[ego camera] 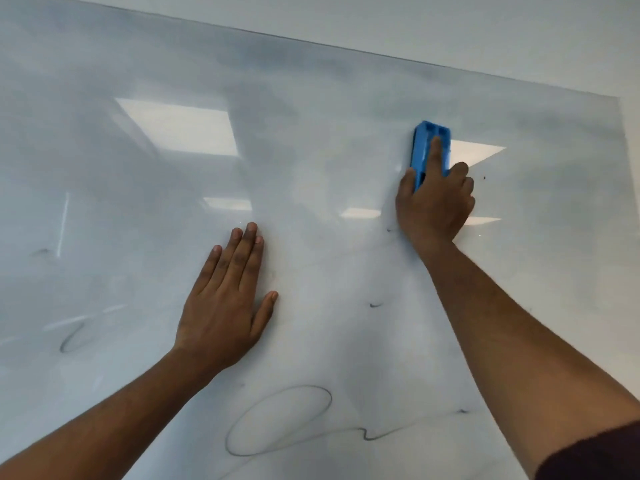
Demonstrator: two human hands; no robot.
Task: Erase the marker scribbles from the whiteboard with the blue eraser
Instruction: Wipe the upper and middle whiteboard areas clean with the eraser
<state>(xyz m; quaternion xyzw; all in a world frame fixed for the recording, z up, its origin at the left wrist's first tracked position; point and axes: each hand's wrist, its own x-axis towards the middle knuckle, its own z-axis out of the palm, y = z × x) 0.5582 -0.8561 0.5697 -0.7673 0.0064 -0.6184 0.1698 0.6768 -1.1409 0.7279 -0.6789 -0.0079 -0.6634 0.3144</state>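
Note:
The glossy whiteboard [311, 116] fills almost the whole view. My right hand [434, 202] grips the blue eraser [425, 147] upright against the board at the upper right, index finger stretched along its back. My left hand [227, 306] lies flat on the board at centre, fingers together, holding nothing. A large looped scribble [277, 420] with a wavy tail runs across the bottom. A smaller loop [74, 337] sits at lower left. Short dark marks [375, 305] remain between my arms.
The board's top edge [346, 48] runs diagonally, with plain white wall above. Its right edge [623, 133] is close to the eraser. Ceiling lights reflect as bright patches [180, 126] on the surface. Grey smears cover the upper board. A dark sleeve [595, 455] shows at bottom right.

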